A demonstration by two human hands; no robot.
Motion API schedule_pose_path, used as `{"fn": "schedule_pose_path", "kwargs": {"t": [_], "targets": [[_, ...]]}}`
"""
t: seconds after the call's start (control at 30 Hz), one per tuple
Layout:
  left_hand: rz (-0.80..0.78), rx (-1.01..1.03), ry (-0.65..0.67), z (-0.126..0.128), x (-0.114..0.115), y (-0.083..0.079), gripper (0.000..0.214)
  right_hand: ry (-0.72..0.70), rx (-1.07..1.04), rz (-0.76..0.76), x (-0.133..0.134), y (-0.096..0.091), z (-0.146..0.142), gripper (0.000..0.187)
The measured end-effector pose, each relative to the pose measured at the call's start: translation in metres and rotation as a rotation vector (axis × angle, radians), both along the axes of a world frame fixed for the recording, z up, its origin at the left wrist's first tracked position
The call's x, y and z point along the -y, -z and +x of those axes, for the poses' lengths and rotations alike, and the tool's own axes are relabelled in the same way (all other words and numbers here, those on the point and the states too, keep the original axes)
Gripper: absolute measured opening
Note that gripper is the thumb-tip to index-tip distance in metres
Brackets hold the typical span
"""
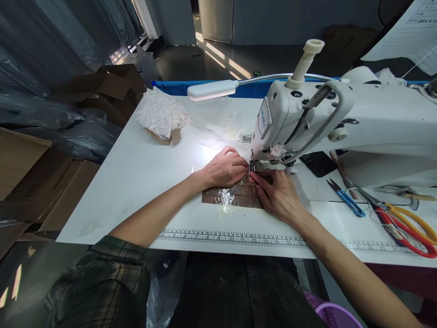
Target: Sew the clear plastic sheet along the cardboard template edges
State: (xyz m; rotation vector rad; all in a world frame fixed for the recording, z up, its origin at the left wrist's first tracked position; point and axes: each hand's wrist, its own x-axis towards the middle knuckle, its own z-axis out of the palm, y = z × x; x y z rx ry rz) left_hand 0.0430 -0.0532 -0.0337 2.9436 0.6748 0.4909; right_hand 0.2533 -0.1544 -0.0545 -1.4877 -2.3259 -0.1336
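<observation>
By the near edge of the table, a ruler strip is seen. Past it, a shiny brown sheet is laid flat, partly hidden by both hands. The right hand is half bent and the left hand loosely curled; whether anything is pinched cannot be told. The metal foot of the sewing machine is close, so fingers should be held clear and pressed lightly. Farther off, white lace is piled.

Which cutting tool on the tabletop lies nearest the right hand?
The blue snips, set apart by colour; the red and yellow scissor handles lie farther from the right hand.
</observation>
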Motion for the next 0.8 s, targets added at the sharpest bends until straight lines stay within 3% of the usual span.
{"fn": "schedule_pose_path", "kwargs": {"t": [0.1, 0.6, 0.67, 0.8], "targets": [[-0.015, 0.02, 0.063, -0.001, 0.0, 0.001, 0.03, -0.004, 0.006, 0.007, 0.0, -0.001, 0.001, 0.037], [-0.014, 0.0, 0.018, -0.003, -0.003, -0.004, 0.029, 0.014, 0.062, 0.012, 0.004, -0.004, -0.003, 0.04], [0.019, -0.027, -0.057, -0.003, 0.001, -0.009, 0.03, -0.019, 0.024, -0.026, 0.003, -0.006, 0.002, 0.039], [0.064, -0.113, -0.405, 0.001, 0.011, -0.016, 0.034, -0.153, -0.103, -0.146, 0.001, -0.013, 0.015, 0.041]]}}
